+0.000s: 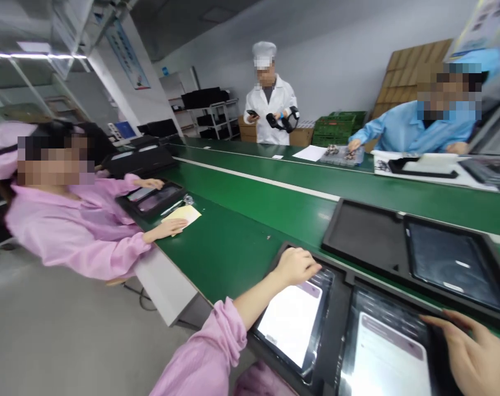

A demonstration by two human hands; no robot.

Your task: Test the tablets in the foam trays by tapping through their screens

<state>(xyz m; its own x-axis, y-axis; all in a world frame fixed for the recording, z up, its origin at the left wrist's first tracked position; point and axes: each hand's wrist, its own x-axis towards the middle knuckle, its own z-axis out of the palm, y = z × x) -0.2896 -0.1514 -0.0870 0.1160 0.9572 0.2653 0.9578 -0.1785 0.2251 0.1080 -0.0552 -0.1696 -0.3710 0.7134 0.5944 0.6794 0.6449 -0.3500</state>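
Observation:
A black tray in front of me holds two tablets side by side with their screens lit white. My left hand rests over the far edge of the left tablet, its fingers lying loosely bent and no held thing showing. At the lower right, my right hand has its fingers stretched out, with the fingertips touching or close to the right side of the right tablet. The near part of that tablet is cut off by the frame.
Beyond my tray lies another black tray with a dark-screened tablet. A person in pink sits left with a tray and yellow paper. Across the green bench are people in white and blue.

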